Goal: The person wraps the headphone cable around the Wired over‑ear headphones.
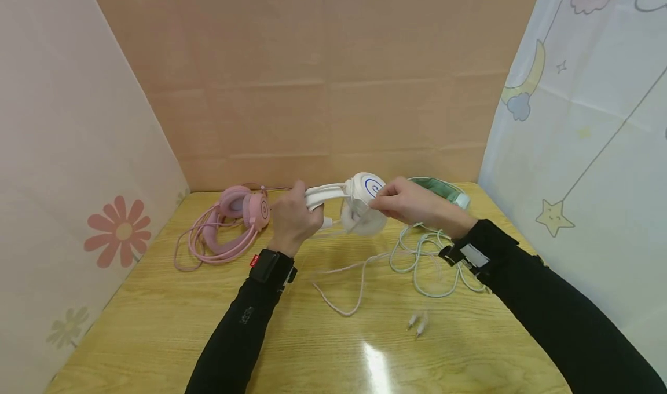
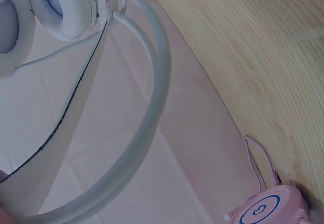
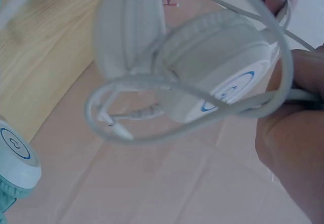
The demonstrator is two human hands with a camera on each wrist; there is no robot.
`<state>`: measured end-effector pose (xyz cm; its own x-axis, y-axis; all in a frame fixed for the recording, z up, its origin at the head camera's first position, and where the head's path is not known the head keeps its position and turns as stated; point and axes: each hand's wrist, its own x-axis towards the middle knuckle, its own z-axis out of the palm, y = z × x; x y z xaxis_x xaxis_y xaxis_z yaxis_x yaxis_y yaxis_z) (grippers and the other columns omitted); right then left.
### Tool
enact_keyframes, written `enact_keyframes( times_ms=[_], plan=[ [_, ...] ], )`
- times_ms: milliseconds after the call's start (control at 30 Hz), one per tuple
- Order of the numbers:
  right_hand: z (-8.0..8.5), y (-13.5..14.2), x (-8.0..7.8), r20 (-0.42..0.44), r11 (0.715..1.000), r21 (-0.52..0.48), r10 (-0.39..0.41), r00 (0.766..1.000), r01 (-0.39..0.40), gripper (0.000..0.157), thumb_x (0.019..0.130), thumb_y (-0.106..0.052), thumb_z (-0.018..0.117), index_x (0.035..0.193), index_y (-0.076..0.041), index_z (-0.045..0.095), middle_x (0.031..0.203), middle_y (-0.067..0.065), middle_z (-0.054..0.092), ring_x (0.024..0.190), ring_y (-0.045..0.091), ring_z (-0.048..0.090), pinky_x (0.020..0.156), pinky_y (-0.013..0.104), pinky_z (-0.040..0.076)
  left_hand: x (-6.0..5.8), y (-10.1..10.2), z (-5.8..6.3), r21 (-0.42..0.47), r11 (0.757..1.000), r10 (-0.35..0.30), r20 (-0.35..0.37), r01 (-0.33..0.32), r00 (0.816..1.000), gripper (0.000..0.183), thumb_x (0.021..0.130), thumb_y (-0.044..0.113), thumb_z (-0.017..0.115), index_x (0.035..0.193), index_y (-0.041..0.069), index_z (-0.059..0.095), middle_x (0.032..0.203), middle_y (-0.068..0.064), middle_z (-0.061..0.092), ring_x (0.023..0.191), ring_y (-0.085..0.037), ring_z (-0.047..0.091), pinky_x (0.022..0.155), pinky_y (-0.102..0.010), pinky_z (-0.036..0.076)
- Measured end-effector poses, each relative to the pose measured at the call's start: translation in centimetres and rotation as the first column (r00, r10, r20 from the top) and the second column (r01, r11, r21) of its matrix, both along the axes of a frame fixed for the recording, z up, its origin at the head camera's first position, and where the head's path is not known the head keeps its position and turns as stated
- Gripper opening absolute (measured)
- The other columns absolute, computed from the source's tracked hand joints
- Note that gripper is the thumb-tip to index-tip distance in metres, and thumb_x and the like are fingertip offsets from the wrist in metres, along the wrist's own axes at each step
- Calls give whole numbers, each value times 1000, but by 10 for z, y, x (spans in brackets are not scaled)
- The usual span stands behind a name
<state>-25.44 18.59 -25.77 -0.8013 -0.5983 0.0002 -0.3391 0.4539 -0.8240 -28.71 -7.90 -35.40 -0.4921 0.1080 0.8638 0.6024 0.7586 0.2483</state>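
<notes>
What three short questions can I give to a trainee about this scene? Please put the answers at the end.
1. Which part of the white headphones does the left hand hold?
A) an ear cushion
B) the headband
C) the blue emblem

2. True or false: in the head view, the pink headphones lie to the left of the green headphones.

3. Fill in the blank: the fingers of the right hand hold a looped ____.

Key:
1. B
2. True
3. Cable
</notes>
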Motion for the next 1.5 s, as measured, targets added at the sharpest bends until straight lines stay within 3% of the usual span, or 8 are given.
enact_keyframes(
  times_ms=[267, 467, 667, 967, 1133, 1233, 1400, 1500],
  plan=[
    [21, -5, -3, -7, 999, -10, 49, 999, -49, 41, 97, -23, 57, 68, 4, 50, 52, -5, 29, 45, 8, 21, 47, 25, 18, 2, 2, -3, -65, 998, -9, -9, 8, 1000, 19, 77, 17, 60, 83, 2, 50, 59, -4, 42, 43, -17, 36, 40, -34, 30],
    [37, 4, -5, 15, 997, -30, 73, 997, -72, 34, 96, -20, 56, 68, -2, 56, 53, -5, 29, 45, 9, 20, 46, 26, 18, 3, -1, 1, -102, 995, -8, -69, 1, 998, 19, 74, 14, 63, 81, 4, 49, 60, -3, 42, 43, -14, 35, 37, -32, 30],
    [55, 12, -5, -43, 998, 14, 64, 997, -64, 31, 95, -21, 58, 68, -4, 59, 52, -5, 30, 44, 9, 23, 44, 26, 20, 3, -3, 3, -165, 986, -7, -123, -13, 992, 22, 73, 14, 66, 82, 4, 49, 59, -5, 44, 41, -15, 36, 36, -32, 30],
    [79, 22, -6, -87, 981, -52, 181, 980, -186, 37, 98, -14, 54, 65, 0, 45, 51, 1, 32, 40, 17, 25, 38, 34, 20, 2, -4, -3, -262, 964, 4, -142, -41, 990, 31, 71, 17, 75, 82, 4, 50, 60, -3, 46, 43, -12, 33, 37, -30, 31],
    [92, 21, -1, -241, 995, 88, 73, 968, -53, 37, 97, -17, 60, 64, -2, 50, 54, -3, 33, 45, 12, 29, 45, 31, 27, 3, -5, -5, -286, 958, -30, -158, -17, 987, 28, 70, 16, 73, 80, 5, 50, 59, -1, 42, 43, -10, 31, 37, -28, 31],
    [93, 17, -2, -417, 979, 198, 39, 908, 49, 36, 99, -19, 62, 66, -7, 56, 56, -6, 35, 49, 9, 32, 51, 28, 30, 3, -6, -3, -300, 954, -58, -156, 8, 986, 25, 70, 15, 71, 79, 5, 49, 59, -1, 42, 42, -12, 34, 37, -29, 31],
    [84, 10, -10, -691, 954, 246, 47, 721, 174, 27, 100, -18, 65, 73, -12, 65, 58, -5, 46, 51, 12, 39, 55, 29, 32, 5, -5, 0, -314, 948, -106, -148, 55, 983, 24, 69, 15, 69, 77, 6, 48, 61, -1, 43, 43, -13, 37, 38, -29, 32],
    [76, 7, -16, -784, 941, 245, 51, 619, 233, 22, 100, -18, 66, 78, -11, 68, 59, -3, 51, 50, 14, 42, 54, 31, 33, 6, -4, 1, -316, 946, -126, -149, 74, 981, 24, 68, 16, 68, 78, 7, 49, 61, -1, 43, 43, -12, 37, 39, -28, 31]
  ],
)
